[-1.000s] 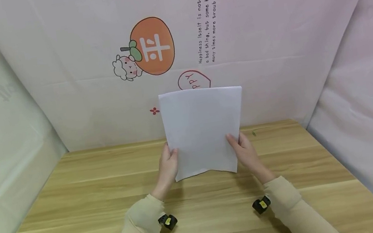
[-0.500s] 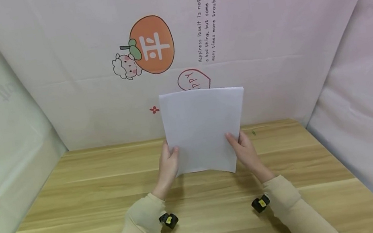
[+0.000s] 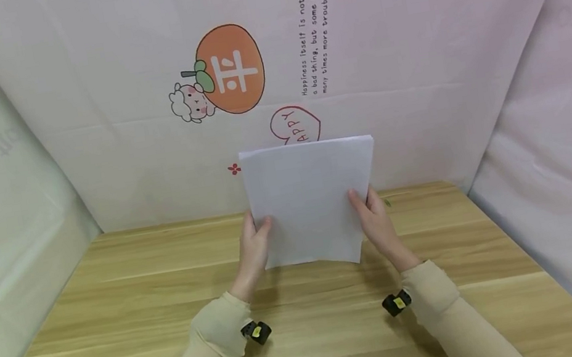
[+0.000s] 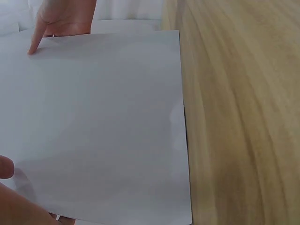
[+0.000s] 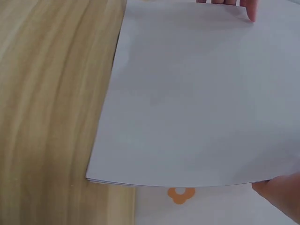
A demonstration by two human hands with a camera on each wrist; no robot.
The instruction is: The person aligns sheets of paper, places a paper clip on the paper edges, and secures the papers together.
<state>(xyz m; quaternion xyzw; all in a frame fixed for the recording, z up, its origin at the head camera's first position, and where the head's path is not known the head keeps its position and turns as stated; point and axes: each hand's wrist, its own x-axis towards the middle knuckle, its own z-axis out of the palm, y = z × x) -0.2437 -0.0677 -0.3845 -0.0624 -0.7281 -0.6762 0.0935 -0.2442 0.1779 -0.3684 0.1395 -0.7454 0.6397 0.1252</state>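
Observation:
A small stack of white paper sheets (image 3: 312, 199) is held up between both hands, its face turned toward the head camera. My left hand (image 3: 253, 249) grips the left edge with the thumb on the front face. On the opposite edge, my right hand (image 3: 377, 223) grips the same way, thumb in front and fingers behind. In the right wrist view the corner of the paper (image 5: 187, 93) shows several layered edges. The left wrist view shows the paper's (image 4: 103, 117) flat, blank face, with a thumb (image 4: 5, 167) at the lower left.
A wood-grain table (image 3: 311, 337) lies under the hands. White printed cloth (image 3: 149, 163) hangs behind it and at both sides. A tiny green mark or scrap (image 3: 388, 203) is on the table near the back, right of the paper.
The top edge of the paper has come down slightly and levelled out. Both hands have shifted slightly up along its edges in the head view, still holding it.

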